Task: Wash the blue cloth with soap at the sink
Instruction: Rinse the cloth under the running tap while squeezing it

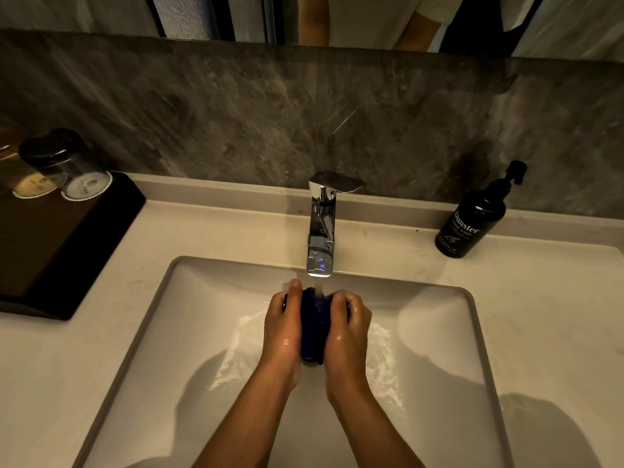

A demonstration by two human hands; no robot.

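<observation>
The dark blue cloth (314, 327) is bunched up between both palms over the white sink basin (209, 319). My left hand (283, 327) presses its left side and my right hand (347, 327) grips its right side; both hands are wet. Water runs from the chrome faucet (321, 224) onto the top of the cloth and splashes white in the basin below. A black hand wash pump bottle (474, 217) stands on the counter at the right of the faucet.
At the left of the pale counter lies a black tray (64, 251) holding upturned glasses (67, 163) with paper lids. Behind the faucet rises a grey stone backsplash (236, 113), and above it a mirror shows a person's arms.
</observation>
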